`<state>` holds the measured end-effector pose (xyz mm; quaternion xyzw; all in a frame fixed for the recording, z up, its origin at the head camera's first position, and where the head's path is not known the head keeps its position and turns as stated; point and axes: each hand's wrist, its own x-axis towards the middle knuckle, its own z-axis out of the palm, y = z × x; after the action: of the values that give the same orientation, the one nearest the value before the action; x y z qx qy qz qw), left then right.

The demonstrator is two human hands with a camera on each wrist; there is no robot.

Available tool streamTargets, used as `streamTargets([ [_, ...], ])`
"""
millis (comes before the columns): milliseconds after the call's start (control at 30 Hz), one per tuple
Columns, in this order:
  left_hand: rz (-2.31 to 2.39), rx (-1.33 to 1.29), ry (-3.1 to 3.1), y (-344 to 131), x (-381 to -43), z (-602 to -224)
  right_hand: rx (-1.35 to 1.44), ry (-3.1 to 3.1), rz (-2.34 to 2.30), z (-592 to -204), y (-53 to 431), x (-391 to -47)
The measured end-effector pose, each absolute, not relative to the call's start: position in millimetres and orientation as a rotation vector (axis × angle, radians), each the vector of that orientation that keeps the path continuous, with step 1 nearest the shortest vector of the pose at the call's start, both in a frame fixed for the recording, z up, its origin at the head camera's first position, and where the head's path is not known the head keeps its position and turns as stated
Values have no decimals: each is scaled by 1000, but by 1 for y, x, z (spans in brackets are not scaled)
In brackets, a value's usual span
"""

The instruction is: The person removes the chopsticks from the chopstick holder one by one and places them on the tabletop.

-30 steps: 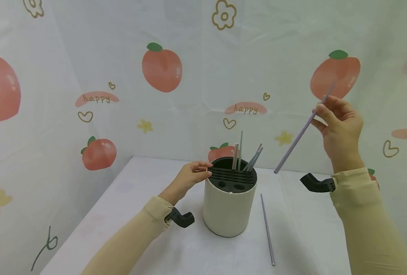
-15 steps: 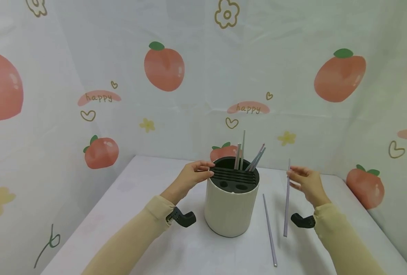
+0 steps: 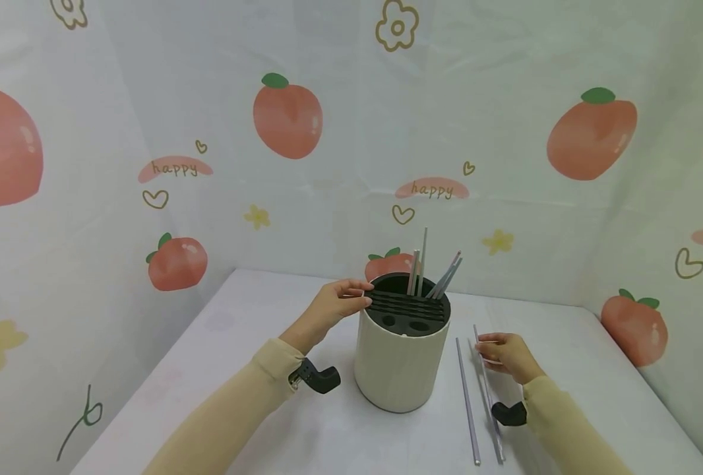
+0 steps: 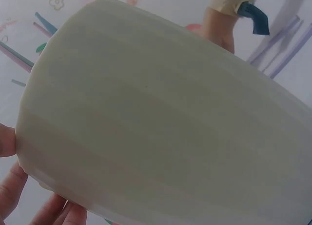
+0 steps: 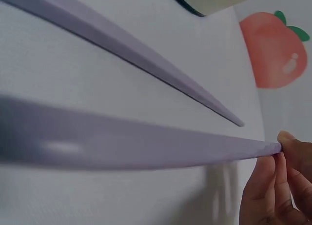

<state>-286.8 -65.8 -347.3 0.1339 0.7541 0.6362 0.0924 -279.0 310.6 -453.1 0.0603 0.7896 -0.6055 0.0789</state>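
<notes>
A cream-white utensil holder [image 3: 400,376] with a black slotted insert [image 3: 411,305] stands upright on the table. My left hand [image 3: 326,309] holds its upper left rim, thumb and fingertips at the edge; the left wrist view shows the fingers [image 4: 12,188] partly hidden behind the wall. To the right of the holder, my right hand [image 3: 508,356] pinches a purple chopstick [image 5: 146,142] near its thin far end, low over the table and slanting toward me. Beside it, a second purple chopstick [image 3: 467,402] lies on the white cloth, roughly parallel.
Several pastel chopsticks [image 3: 421,267] stand in the holder's rear compartment, some leaning right. Two round holes are at the insert's front. The white table [image 3: 304,422] meets a fruit-printed cloth wall [image 3: 339,198] at the back and left.
My right hand has come down and leftward from high on the right, bringing its chopstick close beside the lying one. The left hand stays at the holder's rim.
</notes>
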Motion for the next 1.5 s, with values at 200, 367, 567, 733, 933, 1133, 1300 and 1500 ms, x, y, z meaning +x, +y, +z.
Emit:
streamTargets([
  [200,1886,404,2247,-65,-286,-347,231,2399,-1774,-461,305,-281],
  [367,1891,395,2241,-66,-286,-347,249,2474,-1717,-464,301,-281],
  [567,1885,394,2246,-66,-285,-346,302,2513,-1678,-468,297,-280],
  [733,1881,395,2245,-66,-285,-346,343,2556,-1614,-470,294,-282],
  [933,1881,397,2243,-66,-285,-346,370,2605,-1554,-470,291,-284],
  [1133,1875,393,2255,-65,-286,-347,399,2624,-1540,-469,290,-282],
  [1300,1872,402,2254,-65,-286,-348,410,2615,-1542,-470,292,-282],
  [1500,1877,416,2250,-66,-287,-348,337,2545,-1615,-448,293,-283],
])
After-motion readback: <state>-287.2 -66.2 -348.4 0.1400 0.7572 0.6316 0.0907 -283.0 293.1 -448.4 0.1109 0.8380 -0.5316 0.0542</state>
